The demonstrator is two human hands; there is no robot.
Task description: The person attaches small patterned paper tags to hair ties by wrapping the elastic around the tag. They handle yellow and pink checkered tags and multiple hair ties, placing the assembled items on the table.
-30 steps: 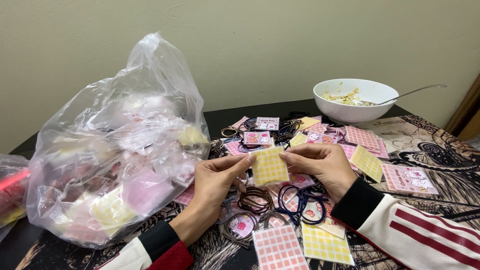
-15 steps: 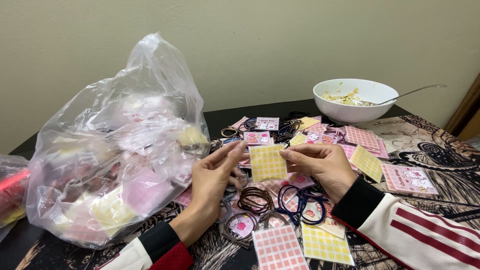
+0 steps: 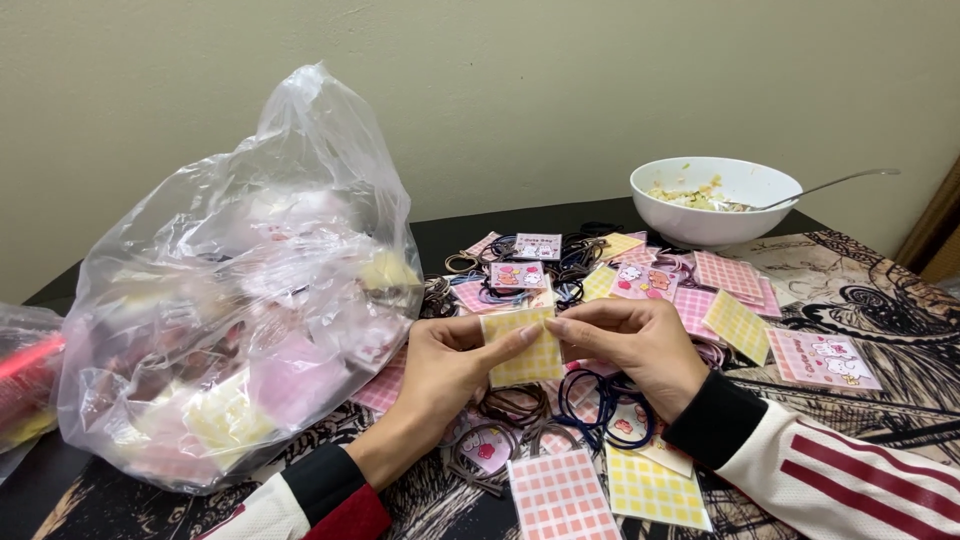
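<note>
A small yellow checked card (image 3: 522,348) is held up just above the table, right in the middle between two hands. It stands almost flat to the camera, a little tilted, with its top edge leaning toward the right. It is nearly square, so it has no clear long side.

The left hand (image 3: 448,368) pinches the card's left edge, with the thumb in front and the fingers tucked behind. The right hand (image 3: 632,342) pinches the top right part of the card, its fingers pressed together and pointing left across the card. Both hands touch the card, and neither one is nearer than the other. The fingertips of the two hands almost meet on the card.

Just under the hands lie dark hair ties (image 3: 598,398) in loops, some on little picture cards. Nearer to the person are a pink checked card (image 3: 558,495) and another yellow checked one (image 3: 655,490). Beyond the hands, more pink and yellow cards (image 3: 728,280) are spread over the dark patterned table (image 3: 870,300).

Left of the grip stands a big clear plastic bag (image 3: 240,300), puffed up and full of soft pink and yellow packets. Far off to the right, past the cards, is a white bowl (image 3: 715,205) with food in it and a spoon (image 3: 820,186) sticking out.
</note>
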